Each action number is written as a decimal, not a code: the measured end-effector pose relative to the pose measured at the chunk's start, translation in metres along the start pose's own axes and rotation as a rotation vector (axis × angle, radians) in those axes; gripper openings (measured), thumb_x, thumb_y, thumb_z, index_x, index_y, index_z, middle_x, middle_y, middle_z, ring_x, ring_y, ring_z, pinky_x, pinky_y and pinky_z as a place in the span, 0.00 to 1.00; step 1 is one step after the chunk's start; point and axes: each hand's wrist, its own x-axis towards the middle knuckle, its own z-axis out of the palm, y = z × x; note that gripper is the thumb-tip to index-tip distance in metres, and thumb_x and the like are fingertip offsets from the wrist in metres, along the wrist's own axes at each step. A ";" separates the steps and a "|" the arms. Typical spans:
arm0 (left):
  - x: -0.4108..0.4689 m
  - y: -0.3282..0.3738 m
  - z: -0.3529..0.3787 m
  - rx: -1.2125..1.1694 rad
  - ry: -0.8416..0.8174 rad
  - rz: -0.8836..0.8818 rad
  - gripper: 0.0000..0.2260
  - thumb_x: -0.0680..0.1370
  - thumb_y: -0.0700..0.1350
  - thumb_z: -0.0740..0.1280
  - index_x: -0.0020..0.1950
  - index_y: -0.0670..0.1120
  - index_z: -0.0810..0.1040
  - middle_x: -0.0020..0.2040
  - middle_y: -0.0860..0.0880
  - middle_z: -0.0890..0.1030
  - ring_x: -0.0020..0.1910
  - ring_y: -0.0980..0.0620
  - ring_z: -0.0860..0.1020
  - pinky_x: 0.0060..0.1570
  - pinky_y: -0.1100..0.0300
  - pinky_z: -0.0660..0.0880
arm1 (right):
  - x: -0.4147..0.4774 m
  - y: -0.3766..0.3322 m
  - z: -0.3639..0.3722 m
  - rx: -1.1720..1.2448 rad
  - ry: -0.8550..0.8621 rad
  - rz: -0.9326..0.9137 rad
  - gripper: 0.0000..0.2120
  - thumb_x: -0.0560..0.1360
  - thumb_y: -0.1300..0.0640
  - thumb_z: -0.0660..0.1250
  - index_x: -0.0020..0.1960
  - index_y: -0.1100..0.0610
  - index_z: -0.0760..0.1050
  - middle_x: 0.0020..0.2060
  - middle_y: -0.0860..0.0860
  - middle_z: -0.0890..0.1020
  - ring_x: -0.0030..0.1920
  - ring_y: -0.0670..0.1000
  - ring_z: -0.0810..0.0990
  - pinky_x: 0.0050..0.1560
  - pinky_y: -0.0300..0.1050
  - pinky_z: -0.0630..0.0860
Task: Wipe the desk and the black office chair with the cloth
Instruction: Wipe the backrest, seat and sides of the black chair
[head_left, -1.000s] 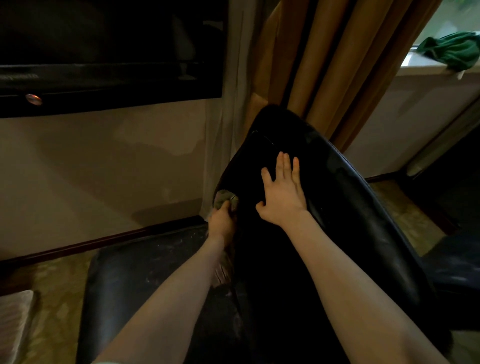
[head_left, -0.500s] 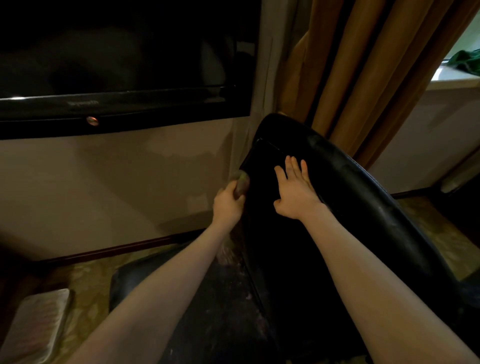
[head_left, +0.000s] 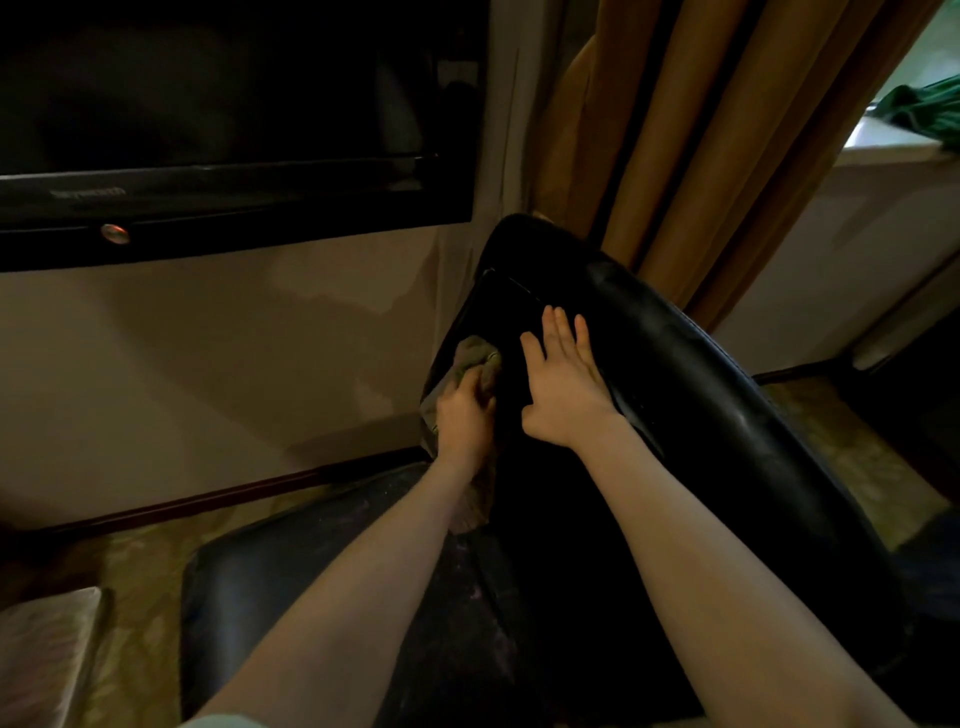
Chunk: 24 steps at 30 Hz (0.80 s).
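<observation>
The black office chair (head_left: 701, 415) fills the middle and right of the head view, its backrest curving up toward the curtain and its scuffed seat below. My left hand (head_left: 465, 415) grips a crumpled grey-green cloth (head_left: 475, 358) against the left edge of the backrest. More of the cloth hangs down under my wrist. My right hand (head_left: 563, 384) lies flat on the backrest with its fingers straight, just right of the cloth. The desk is not in view.
A dark television (head_left: 234, 130) hangs on the beige wall at upper left. Brown curtains (head_left: 701, 130) fall behind the chair. A green fabric (head_left: 924, 111) lies on a white ledge at upper right. A pale cushion (head_left: 47, 660) sits at lower left on patterned floor.
My left hand with the cloth slid up the backrest's left edge, then back down a little, showing more cloth above the fingers. My right hand stayed flat on the backrest.
</observation>
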 end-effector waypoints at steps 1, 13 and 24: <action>-0.003 -0.011 0.000 0.049 -0.054 -0.084 0.17 0.77 0.38 0.62 0.66 0.40 0.72 0.60 0.37 0.77 0.57 0.38 0.75 0.53 0.51 0.71 | 0.000 0.000 0.000 -0.005 -0.002 -0.001 0.44 0.70 0.51 0.66 0.76 0.61 0.45 0.74 0.66 0.40 0.75 0.61 0.36 0.71 0.53 0.30; -0.041 -0.056 -0.045 0.195 -0.392 -0.395 0.15 0.80 0.48 0.61 0.65 0.44 0.74 0.59 0.42 0.78 0.57 0.41 0.76 0.47 0.57 0.71 | -0.003 0.000 -0.003 0.014 -0.024 -0.032 0.44 0.70 0.53 0.67 0.77 0.59 0.45 0.74 0.66 0.38 0.74 0.61 0.34 0.71 0.53 0.30; -0.065 -0.013 -0.091 -0.334 -0.090 -0.516 0.13 0.76 0.42 0.65 0.61 0.44 0.76 0.55 0.44 0.79 0.55 0.44 0.76 0.54 0.56 0.72 | -0.087 -0.075 0.038 0.287 0.004 -0.029 0.31 0.78 0.53 0.58 0.77 0.57 0.49 0.75 0.60 0.38 0.76 0.57 0.37 0.73 0.51 0.36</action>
